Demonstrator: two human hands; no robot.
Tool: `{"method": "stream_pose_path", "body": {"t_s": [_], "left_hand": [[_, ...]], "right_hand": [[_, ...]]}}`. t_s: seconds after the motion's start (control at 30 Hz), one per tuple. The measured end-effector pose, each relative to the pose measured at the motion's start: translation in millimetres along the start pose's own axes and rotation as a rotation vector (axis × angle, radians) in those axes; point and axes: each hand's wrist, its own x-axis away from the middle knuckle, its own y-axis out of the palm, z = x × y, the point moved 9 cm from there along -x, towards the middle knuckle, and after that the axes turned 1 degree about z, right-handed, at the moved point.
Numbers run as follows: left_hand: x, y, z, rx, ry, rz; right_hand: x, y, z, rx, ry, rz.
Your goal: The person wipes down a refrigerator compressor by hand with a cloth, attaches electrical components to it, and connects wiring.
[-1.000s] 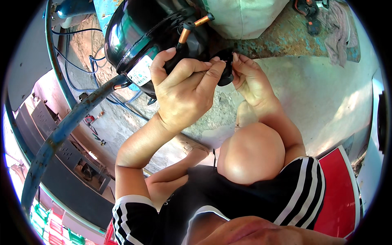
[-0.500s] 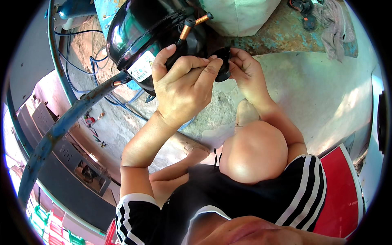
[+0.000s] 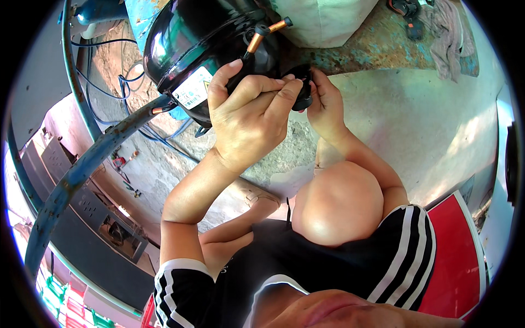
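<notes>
A glossy black compressor point(image 3: 210, 41) with copper stub tubes point(image 3: 257, 41) and a white label point(image 3: 192, 88) lies at the upper middle. At its near right side, a small black cover-like piece point(image 3: 304, 97) sits between my hands; its exact kind is hard to make out. My left hand point(image 3: 249, 120) pinches the piece's left edge, thumb and fingertips bent together, while its index finger points up beside the compressor. On the other side, the fingers of my right hand point(image 3: 326, 106) curl round the piece from the right. Part of the piece is hidden behind the fingers.
A rusty worktable point(image 3: 383, 52) carries a pale sack-like bundle point(image 3: 317, 22), a grey cloth point(image 3: 449, 41) and dark tools point(image 3: 414, 28). A bent blue pipe point(image 3: 82, 172) crosses the left. Blue hoses point(image 3: 123, 82) lie on the floor. A red panel point(image 3: 454, 246) stands at right.
My right hand has moved left, closer to my left hand, and the black piece has turned with it. The compressor's copper tubes have shifted slightly right.
</notes>
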Motion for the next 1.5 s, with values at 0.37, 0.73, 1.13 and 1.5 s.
{"method": "stream_pose_path", "body": {"t_s": [0.37, 0.73, 1.13, 1.5], "left_hand": [[1, -3, -2, 0.017, 0.002, 0.015], [3, -1, -1, -0.014, 0.002, -0.005], [4, 3, 5, -0.002, 0.039, 0.023], [5, 3, 4, -0.003, 0.003, 0.053]], "right_hand": [[10, 29, 36, -0.898, 0.646, -0.158], [12, 17, 23, -0.63, 0.741, -0.251], [17, 5, 20, -0.518, 0.546, -0.097], [16, 24, 30, -0.986, 0.714, -0.256]]}}
